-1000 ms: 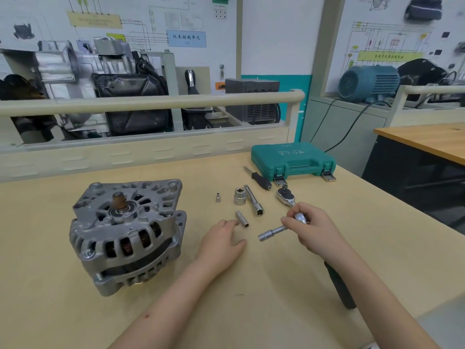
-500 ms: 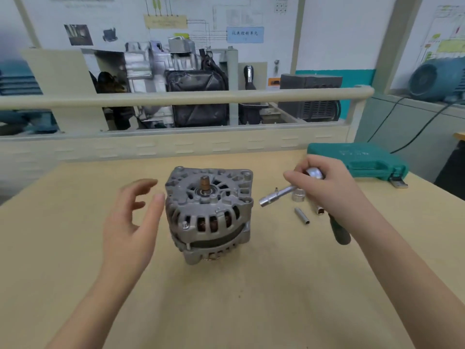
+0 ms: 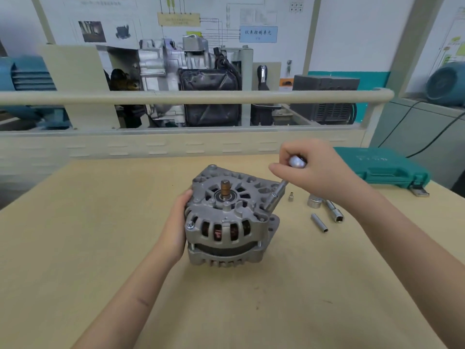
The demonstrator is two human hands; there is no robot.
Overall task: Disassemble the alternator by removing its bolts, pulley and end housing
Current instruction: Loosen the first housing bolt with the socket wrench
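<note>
The left hand [image 3: 176, 222] has closed in to steady the grey cast-aluminium alternator [image 3: 230, 220], fingers hidden, while the right hand [image 3: 314, 170] grips the chrome socket wrench [image 3: 278, 195] onto 1 bolt.
</note>
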